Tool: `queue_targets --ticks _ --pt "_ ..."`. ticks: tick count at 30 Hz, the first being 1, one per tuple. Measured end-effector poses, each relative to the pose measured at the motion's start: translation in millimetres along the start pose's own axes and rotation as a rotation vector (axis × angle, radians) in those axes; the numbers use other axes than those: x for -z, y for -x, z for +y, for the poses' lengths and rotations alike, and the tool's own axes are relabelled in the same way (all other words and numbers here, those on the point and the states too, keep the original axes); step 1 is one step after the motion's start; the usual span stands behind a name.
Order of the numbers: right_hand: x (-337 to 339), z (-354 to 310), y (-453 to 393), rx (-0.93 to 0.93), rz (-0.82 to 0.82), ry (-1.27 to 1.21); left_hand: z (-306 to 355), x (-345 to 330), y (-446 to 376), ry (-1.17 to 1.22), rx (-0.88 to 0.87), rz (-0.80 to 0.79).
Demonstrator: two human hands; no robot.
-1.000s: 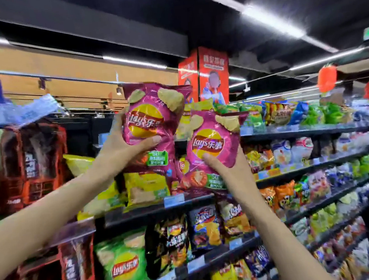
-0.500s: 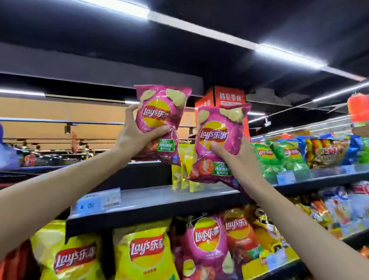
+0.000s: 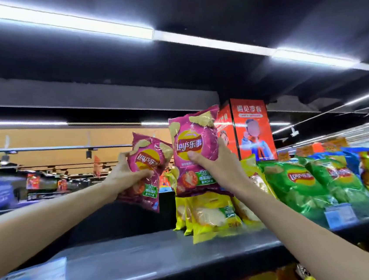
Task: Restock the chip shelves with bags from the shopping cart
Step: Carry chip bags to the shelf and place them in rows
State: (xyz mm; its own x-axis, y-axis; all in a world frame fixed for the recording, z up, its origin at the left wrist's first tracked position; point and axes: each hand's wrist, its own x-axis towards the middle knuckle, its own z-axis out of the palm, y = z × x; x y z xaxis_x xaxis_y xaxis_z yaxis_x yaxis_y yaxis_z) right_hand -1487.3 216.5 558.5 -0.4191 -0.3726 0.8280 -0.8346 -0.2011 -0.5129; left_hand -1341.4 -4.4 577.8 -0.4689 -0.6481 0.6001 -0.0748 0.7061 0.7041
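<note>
The left hand (image 3: pixel 127 176) grips a pink chip bag (image 3: pixel 147 173), fingers curled round its left edge and thumb across the front near the middle, so the bag hangs tilted with its top leaning away to the right. The right hand (image 3: pixel 215 164) grips a second pink bag (image 3: pixel 194 152) by its right side, thumb pressed on the front, and holds it upright and a little higher; the two bags are just beside each other. Directly beneath the right-hand bag stand yellow bags (image 3: pixel 212 216) on the top shelf (image 3: pixel 127 257), and its lower edge overlaps their tops. Beyond that hand, further right, green bags (image 3: pixel 297 187) fill the row. Below and ahead of the left hand the shelf shows bare dark board. I judge the placing step is in hand: both bags are up at shelf height but not yet set down. The next move seems to call for lowering each bag onto the open stretch left of the yellow ones, standing upright and facing out, then letting go.
</note>
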Motion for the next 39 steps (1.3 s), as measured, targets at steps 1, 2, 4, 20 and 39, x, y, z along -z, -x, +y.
queue_targets --ticks 1,2,4,20,39 --pt "-3.0 4.6 -7.6 0.009 -0.005 0.004 -4.2 -3.4 -7.4 -0.023 0.016 -0.009" --pt "-5.6 8.2 -13.9 0.015 -0.007 0.006 -9.1 -6.2 -15.4 -0.048 0.038 -0.029" --pt "-9.5 15.8 -25.8 0.031 -0.011 0.008 -19.0 -10.7 -26.5 -0.112 0.092 -0.072" --pt "-1.0 53.1 -40.4 0.044 -0.119 -0.100 -75.9 -38.5 -50.1 -0.162 0.375 -0.207" --pt "-85.3 9.6 -17.2 -0.088 -0.385 -0.296 -20.7 24.1 -8.9 -0.025 -0.145 -0.221"
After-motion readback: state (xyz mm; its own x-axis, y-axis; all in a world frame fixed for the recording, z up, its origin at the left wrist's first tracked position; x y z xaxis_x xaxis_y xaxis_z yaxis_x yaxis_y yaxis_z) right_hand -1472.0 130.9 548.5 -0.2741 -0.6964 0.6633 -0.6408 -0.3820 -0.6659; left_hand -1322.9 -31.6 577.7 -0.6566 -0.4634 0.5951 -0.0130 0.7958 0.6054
